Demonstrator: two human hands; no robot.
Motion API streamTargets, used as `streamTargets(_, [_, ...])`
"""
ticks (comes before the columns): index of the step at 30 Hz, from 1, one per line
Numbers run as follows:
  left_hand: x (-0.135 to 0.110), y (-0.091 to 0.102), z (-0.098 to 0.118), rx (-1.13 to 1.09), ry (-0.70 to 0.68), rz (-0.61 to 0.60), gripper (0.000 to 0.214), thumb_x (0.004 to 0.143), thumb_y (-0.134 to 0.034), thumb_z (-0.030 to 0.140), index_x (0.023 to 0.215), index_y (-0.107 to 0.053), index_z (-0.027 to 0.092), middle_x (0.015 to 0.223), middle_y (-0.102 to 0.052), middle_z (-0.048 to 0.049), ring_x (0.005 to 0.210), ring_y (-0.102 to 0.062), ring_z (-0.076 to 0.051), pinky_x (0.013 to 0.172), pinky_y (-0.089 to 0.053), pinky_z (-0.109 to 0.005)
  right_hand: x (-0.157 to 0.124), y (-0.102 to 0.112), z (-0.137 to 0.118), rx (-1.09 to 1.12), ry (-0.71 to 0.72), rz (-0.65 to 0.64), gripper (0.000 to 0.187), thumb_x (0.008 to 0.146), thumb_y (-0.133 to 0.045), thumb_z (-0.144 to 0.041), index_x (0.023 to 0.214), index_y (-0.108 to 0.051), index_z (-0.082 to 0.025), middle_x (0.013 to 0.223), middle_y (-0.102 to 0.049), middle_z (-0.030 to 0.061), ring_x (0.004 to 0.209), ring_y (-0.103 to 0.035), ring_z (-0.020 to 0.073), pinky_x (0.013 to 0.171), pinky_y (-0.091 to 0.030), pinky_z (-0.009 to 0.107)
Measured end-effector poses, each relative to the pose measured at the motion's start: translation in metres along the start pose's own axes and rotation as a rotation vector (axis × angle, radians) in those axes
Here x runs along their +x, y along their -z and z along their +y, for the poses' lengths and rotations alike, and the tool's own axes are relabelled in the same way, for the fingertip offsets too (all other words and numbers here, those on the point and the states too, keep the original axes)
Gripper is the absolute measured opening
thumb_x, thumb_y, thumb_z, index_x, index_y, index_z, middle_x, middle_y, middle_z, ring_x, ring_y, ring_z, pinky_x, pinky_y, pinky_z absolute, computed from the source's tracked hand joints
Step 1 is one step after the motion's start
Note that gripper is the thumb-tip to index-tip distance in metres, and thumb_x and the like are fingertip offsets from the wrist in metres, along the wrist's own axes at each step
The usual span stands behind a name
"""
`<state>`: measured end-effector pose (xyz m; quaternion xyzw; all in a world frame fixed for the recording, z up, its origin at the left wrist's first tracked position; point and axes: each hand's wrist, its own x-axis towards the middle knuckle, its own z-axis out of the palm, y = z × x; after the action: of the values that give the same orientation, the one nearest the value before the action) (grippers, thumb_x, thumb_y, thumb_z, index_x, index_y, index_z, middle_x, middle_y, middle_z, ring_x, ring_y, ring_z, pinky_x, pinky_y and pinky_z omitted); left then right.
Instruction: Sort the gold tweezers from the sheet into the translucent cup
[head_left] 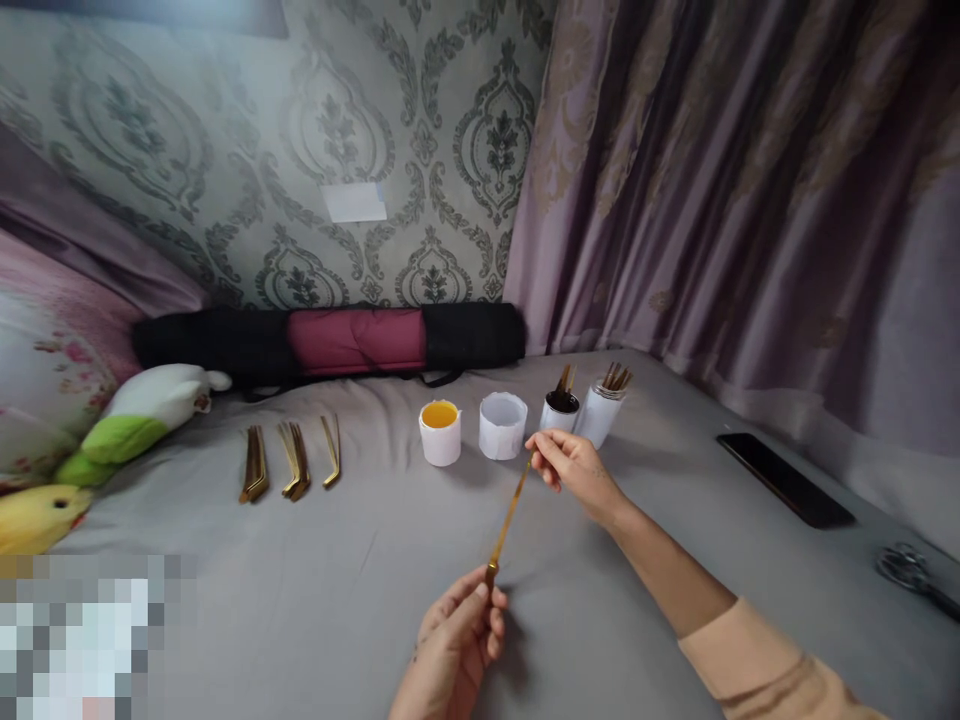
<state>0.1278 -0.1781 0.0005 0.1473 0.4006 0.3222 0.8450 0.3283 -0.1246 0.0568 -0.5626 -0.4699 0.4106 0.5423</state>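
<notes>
A thin golden stick-like tool (508,518) is held between both hands above the grey bed sheet (315,600). My left hand (457,630) pinches its near end. My right hand (574,465) pinches its far tip, just in front of the white cups. One cup (440,432) holds yellow liquid, one (502,425) looks empty, and a third (559,408) holds dark liquid with sticks in it. A clear jar (600,408) holds more sticks. Three groups of golden bent tweezers (289,462) lie to the left.
A black and maroon rolled bag (330,340) lies along the patterned wall. Plush toys (112,430) sit at the left. A dark phone (784,478) and a metal object (911,570) lie at the right, below the purple curtain (750,200).
</notes>
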Motion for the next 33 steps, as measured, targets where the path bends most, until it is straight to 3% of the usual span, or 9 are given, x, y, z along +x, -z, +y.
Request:
streamTargets(16, [0.001, 0.002, 0.004, -0.054, 0.026, -0.008, 0.029, 0.071, -0.06, 0.014, 0.098, -0.052, 0.008, 0.074, -0.059, -0.0065, 0.055, -0.053, -0.007, 0.05, -0.043, -0.018, 0.001, 0.009, -0.003, -0.031, 0.02, 0.022, 0.033, 0.078, -0.046, -0.047, 0.078, -0.055, -0.016, 0.062, -0.051, -0.0006, 0.043, -0.041, 0.0054, 0.036, -0.03, 0.017])
streamTargets(25, [-0.003, 0.004, 0.009, -0.136, 0.045, 0.013, 0.026, 0.074, -0.056, 0.016, 0.097, -0.055, 0.005, 0.075, -0.057, -0.0068, 0.057, -0.053, -0.008, 0.052, -0.045, -0.019, 0.002, 0.034, -0.014, -0.027, 0.034, 0.146, 0.034, 0.075, -0.05, -0.049, 0.079, -0.056, -0.015, 0.062, -0.05, -0.0002, 0.044, -0.04, 0.0049, 0.036, -0.028, 0.016])
streamTargets(33, [-0.006, 0.001, 0.018, -0.228, 0.081, 0.005, 0.016, 0.074, -0.055, 0.013, 0.089, -0.056, 0.008, 0.071, -0.054, -0.004, 0.053, -0.048, -0.007, 0.048, -0.042, -0.019, 0.01, 0.066, -0.033, -0.036, 0.144, 0.28, 0.032, 0.073, -0.054, -0.047, 0.079, -0.056, -0.016, 0.061, -0.049, -0.0013, 0.044, -0.041, 0.0048, 0.035, -0.029, 0.016])
